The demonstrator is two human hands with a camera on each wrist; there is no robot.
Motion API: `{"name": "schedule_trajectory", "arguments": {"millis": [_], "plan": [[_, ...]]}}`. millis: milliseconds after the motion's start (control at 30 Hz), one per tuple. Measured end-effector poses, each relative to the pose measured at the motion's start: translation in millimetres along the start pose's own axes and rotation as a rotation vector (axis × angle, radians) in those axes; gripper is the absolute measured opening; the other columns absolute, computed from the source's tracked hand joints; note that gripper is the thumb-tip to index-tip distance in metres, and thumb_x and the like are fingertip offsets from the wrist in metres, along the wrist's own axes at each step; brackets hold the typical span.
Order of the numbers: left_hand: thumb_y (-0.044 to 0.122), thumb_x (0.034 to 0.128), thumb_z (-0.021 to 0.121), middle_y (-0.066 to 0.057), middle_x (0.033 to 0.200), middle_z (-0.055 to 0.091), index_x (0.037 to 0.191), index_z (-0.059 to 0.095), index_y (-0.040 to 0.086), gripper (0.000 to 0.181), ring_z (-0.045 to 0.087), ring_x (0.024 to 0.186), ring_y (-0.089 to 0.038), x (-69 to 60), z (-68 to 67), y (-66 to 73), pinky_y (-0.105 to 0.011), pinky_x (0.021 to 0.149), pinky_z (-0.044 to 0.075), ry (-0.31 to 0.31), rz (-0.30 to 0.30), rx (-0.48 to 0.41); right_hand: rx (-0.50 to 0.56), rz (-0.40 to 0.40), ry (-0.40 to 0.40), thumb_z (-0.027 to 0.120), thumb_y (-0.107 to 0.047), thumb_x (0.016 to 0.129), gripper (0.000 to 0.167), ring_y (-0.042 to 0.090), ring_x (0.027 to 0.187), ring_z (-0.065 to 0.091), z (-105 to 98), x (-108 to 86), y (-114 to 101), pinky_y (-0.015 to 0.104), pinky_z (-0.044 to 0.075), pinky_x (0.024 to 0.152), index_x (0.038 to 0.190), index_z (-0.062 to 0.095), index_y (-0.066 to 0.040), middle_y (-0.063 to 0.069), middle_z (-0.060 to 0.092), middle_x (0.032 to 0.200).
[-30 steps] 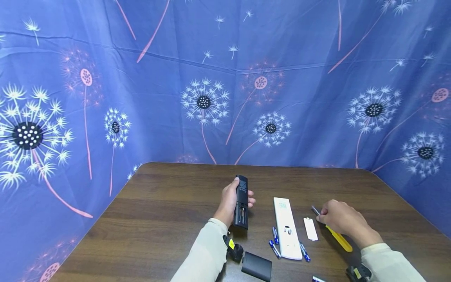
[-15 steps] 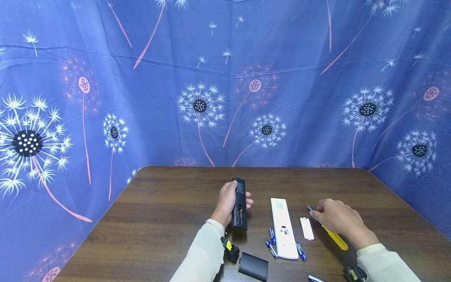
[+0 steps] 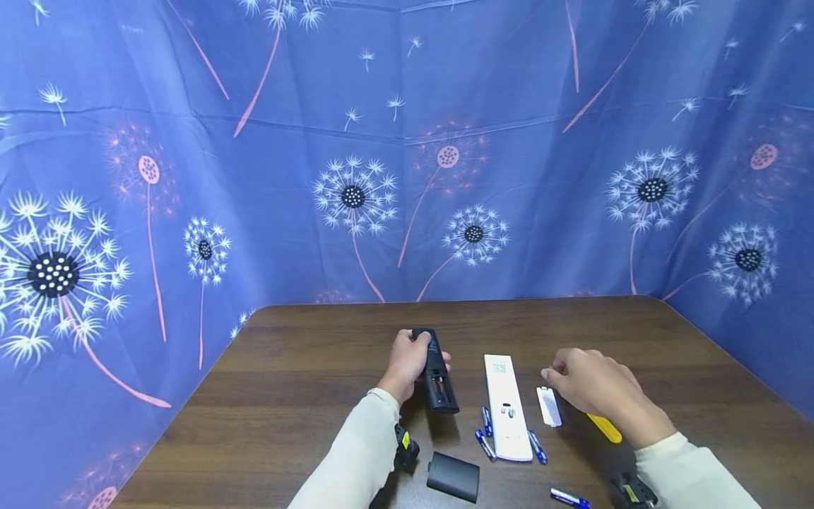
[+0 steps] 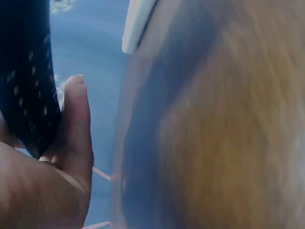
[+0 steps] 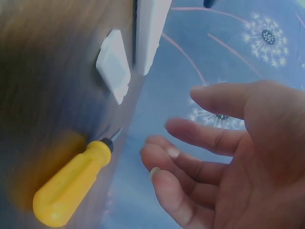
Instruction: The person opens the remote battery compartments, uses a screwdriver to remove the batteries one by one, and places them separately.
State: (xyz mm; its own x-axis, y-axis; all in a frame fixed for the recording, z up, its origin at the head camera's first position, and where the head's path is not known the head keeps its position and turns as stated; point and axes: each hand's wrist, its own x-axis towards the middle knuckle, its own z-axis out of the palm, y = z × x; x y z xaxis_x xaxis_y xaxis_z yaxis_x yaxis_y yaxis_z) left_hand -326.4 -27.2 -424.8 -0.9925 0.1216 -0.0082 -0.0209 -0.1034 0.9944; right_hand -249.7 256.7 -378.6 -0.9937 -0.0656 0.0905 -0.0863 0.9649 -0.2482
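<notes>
My left hand [image 3: 407, 362] grips a black remote control [image 3: 436, 371], its back turned up and its battery compartment uncovered at the near end. What lies inside that compartment is too small to tell. In the left wrist view the remote's dotted face [image 4: 28, 90] shows beside my fingers. My right hand [image 3: 594, 382] hovers over the table with loosely curled fingers and nothing in them. Below it lies a yellow-handled screwdriver [image 5: 71, 183], its shaft hidden by the hand in the head view. A small white battery cover [image 3: 549, 406] lies just left of that hand.
A long white remote [image 3: 507, 410] lies mid-table, with several blue batteries [image 3: 537, 447] around it. Another battery [image 3: 569, 498] is at the front. A black cover [image 3: 453, 477] lies near my left forearm. A patterned blue cloth [image 3: 407, 177] hangs behind the table [image 3: 305, 367].
My right hand has come off the screwdriver, leaving it on the table, and has shifted left toward the white cover. The black remote has turned slightly, its near end swinging right.
</notes>
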Motion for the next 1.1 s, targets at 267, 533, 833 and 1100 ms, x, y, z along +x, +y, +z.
{"name": "schedule_trajectory", "arguments": {"millis": [267,533,833,1100], "plan": [[0.019,0.1063,0.048,-0.022,0.098,0.068,0.121,0.044,-0.001,0.025,0.073,0.080,-0.034,-0.6,0.7,1.9,-0.046,0.068,0.060,-0.035,-0.010,0.114,-0.006,-0.046,0.006,0.066,-0.031,0.096,0.024,0.016,0.063,0.051,3,-10.9,-12,0.038,0.042,0.054,0.101,0.070,-0.007,-0.002,0.060,0.076],[0.018,0.1033,0.056,-0.020,0.107,0.062,0.120,0.052,0.001,0.024,0.069,0.089,-0.031,0.1,5.1,0.6,-0.046,0.068,0.060,-0.036,-0.021,0.219,-0.024,-0.085,0.033,0.066,-0.034,0.095,0.023,0.017,0.068,0.058,9,-15.9,-19,0.046,0.048,0.057,0.100,0.071,-0.012,0.001,0.067,0.084],[0.017,0.1037,0.056,-0.020,0.106,0.061,0.121,0.052,0.002,0.024,0.069,0.088,-0.030,0.4,3.0,-4.0,-0.045,0.069,0.060,-0.038,-0.041,0.265,-0.038,-0.099,0.017,0.067,-0.035,0.093,0.022,0.023,0.078,0.065,12,-20.3,-23,0.051,0.050,0.059,0.100,0.071,-0.015,0.004,0.071,0.092],[0.013,0.0996,0.063,-0.020,0.103,0.062,0.121,0.056,-0.007,0.031,0.068,0.086,-0.030,-1.9,-1.1,-0.1,-0.042,0.067,0.060,-0.005,-0.028,0.398,-0.049,-0.102,0.001,0.068,-0.036,0.094,0.023,0.018,0.073,0.061,14,-21.4,-28,0.048,0.049,0.058,0.102,0.071,-0.014,0.004,0.070,0.093]]}}
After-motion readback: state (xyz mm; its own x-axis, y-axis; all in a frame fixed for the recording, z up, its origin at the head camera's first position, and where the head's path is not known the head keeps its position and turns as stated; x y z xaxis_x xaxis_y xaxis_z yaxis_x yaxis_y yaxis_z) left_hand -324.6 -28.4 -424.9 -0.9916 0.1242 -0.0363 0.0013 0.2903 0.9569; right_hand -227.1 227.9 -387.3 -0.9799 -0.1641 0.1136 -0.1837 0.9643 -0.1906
